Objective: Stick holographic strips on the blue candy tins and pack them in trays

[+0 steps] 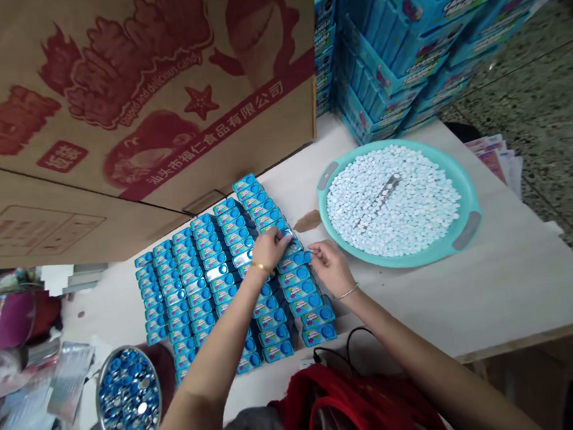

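Observation:
Rows of small blue candy tins (215,273) with printed lids lie on the table in front of me. My left hand (269,246) reaches over the right-hand rows, thumb and fingers closed on the end of one tin, which shows a silvery part. Close by on the right, my right hand (332,269) has its fingertips pinched at the right end of a blue tin (293,261) in the outermost row. The fingers cover the exact spot held. Right of the hands stands a turquoise basin (469,185) filled with small white candies (411,211), a flat strip lying on them.
A large printed cardboard box (240,139) stands behind the tins. Blue display boxes (387,52) are stacked at the back right. At lower left is a metal pot (101,392) of blue and silver round pieces, beside plastic packaging (73,377). A black cable (348,343) lies near the front edge.

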`<action>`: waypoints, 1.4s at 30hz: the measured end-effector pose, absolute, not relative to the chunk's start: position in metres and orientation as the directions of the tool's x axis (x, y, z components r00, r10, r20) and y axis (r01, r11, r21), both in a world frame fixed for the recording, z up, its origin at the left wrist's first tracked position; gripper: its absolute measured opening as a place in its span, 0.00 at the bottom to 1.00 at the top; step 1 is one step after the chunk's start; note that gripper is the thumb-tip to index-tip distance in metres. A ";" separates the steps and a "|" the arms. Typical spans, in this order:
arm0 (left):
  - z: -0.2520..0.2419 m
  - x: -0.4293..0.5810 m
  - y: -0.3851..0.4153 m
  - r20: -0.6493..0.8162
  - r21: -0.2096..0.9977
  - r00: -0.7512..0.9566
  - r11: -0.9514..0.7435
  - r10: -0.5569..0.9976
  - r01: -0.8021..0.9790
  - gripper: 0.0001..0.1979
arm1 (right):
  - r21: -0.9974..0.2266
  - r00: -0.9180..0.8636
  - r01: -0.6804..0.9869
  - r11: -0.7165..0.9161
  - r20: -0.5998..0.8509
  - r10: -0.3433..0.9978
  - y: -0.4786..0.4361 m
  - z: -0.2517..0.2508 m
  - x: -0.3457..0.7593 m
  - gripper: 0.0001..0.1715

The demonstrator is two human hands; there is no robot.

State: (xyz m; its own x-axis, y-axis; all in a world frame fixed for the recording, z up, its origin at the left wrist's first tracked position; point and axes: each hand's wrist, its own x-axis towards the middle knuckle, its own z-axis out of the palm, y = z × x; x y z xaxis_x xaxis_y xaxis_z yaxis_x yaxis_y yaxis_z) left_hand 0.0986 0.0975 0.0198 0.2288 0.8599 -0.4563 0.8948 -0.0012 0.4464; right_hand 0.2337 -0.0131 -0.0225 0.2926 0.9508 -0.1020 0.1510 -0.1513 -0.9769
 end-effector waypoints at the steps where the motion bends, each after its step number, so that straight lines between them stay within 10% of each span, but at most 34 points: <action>1: 0.018 0.095 0.085 -0.448 0.604 0.266 0.069 0.854 0.794 0.12 | -0.972 0.290 0.192 -0.134 -0.074 0.954 -0.011 -0.021 0.233 0.08; 5: 0.012 0.089 0.047 -0.510 0.839 0.345 0.367 0.788 0.401 0.12 | -0.962 0.245 0.269 -0.053 0.015 0.969 -0.004 -0.015 0.223 0.12; 9: 0.011 0.096 0.049 -0.527 0.792 0.196 0.394 0.827 0.467 0.05 | -0.973 0.231 0.229 -0.019 0.036 0.972 0.003 -0.018 0.212 0.11; 18: 0.020 0.125 0.104 -0.645 0.070 0.091 -0.059 0.759 0.996 0.10 | -0.971 0.315 0.129 -0.200 -0.152 0.937 0.014 -0.044 0.227 0.11; 27: 0.016 0.131 0.105 -0.680 -0.070 0.063 -0.150 0.730 0.986 0.24 | -0.911 0.263 0.075 -0.405 -0.374 0.890 -0.071 -0.027 0.247 0.17; 31: 0.024 0.126 0.080 -0.566 0.051 0.105 -0.093 0.818 0.994 0.19 | -0.883 0.172 0.221 -0.414 -0.383 0.908 -0.121 -0.033 0.249 0.30; 37: 0.042 0.056 -0.049 -0.411 0.638 0.233 0.096 0.881 0.764 0.14 | -0.859 0.251 0.237 -0.454 -0.397 0.883 -0.148 -0.044 0.248 0.47; 42: 0.050 -0.053 -0.198 -0.573 0.702 -0.433 0.689 0.696 0.178 0.20 | -0.819 0.242 0.287 -0.496 -0.439 0.865 -0.167 -0.021 0.266 0.53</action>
State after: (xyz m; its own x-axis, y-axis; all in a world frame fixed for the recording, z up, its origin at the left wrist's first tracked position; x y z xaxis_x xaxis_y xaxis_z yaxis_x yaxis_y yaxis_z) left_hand -0.0527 -0.1980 0.0496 -0.4334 0.6955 -0.5731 0.1777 0.6894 0.7023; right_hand 0.2656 -0.1668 -0.0212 0.2420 0.8650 -0.4394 0.2869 -0.4965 -0.8193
